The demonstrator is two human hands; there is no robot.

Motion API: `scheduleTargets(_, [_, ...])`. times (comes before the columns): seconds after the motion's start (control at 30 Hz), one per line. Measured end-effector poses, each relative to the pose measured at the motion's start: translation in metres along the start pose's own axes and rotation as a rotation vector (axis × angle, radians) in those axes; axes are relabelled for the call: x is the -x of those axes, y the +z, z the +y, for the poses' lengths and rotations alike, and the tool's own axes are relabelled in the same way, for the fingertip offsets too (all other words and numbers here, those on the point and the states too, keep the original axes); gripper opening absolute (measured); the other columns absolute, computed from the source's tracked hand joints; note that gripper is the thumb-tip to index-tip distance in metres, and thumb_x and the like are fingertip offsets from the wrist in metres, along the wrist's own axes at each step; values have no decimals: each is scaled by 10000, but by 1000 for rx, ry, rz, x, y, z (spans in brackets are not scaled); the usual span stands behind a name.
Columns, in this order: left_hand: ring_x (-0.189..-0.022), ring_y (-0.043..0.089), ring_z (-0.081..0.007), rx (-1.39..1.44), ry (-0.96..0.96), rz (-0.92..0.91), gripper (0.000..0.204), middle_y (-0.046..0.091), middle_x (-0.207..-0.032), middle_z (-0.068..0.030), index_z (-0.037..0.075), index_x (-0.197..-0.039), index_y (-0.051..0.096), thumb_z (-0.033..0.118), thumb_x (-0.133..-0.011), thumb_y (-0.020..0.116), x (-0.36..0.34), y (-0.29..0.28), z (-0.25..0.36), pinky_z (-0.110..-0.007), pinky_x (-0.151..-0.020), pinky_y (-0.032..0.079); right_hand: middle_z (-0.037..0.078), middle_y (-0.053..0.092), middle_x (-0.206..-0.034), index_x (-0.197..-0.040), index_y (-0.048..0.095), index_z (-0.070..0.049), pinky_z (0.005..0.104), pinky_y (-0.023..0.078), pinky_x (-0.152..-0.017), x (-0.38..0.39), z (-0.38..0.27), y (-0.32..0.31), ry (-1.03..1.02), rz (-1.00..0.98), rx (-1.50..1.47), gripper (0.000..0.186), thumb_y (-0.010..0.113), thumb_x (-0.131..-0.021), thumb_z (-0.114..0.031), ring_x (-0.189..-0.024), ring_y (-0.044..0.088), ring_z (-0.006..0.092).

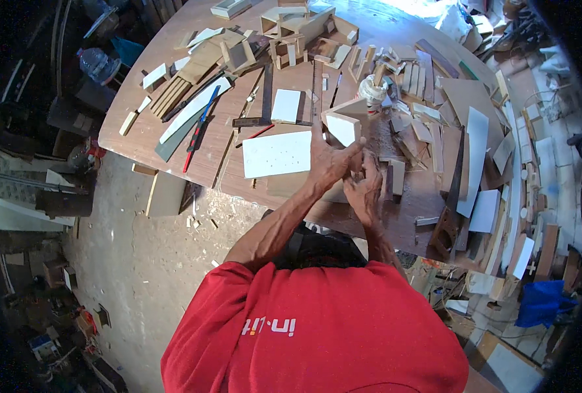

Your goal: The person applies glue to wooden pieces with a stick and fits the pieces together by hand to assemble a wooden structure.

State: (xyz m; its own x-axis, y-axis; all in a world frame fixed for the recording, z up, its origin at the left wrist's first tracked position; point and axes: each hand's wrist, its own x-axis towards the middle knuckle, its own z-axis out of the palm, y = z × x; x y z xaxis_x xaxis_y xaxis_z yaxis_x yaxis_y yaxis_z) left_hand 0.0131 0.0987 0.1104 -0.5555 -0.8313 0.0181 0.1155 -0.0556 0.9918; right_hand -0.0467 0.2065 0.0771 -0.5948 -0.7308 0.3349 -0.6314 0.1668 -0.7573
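Note:
Over the table's front part my two hands meet. My left hand [331,164] is closed on a small wooden assembly [343,130] with a white face and plain wood edges, joined at a corner. Close against it on the right, my right hand [365,185] has its fingers bent together; what they hold, if anything, is hidden. Left of my left hand lies a white board [276,155] dotted with small dark marks. Behind that board are a smaller white block [288,106] and a dark try square [265,105]. A white glue tub [373,92] with sticks in it stands beyond my hands.
A handsaw [451,203] lies on the right beside long white strips [474,160]. Wood offcuts [206,59] and small open wooden boxes [290,49] crowd the table's far side. A red and blue hacksaw blade-like strip [201,129] lies at left, near the table edge.

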Motion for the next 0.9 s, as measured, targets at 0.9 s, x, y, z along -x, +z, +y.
scheduleTargets(0.9, [-670,619,-152,34,-343,99,541,630,-858,-103,-49,-1058,553,305,-752,824,-9,5,-64,-283,-551,521,234,649,-975,-1144,583,-27,475,497,-762,-4,25,17,5,41,54,387,685,-772,-54,-937,631,430])
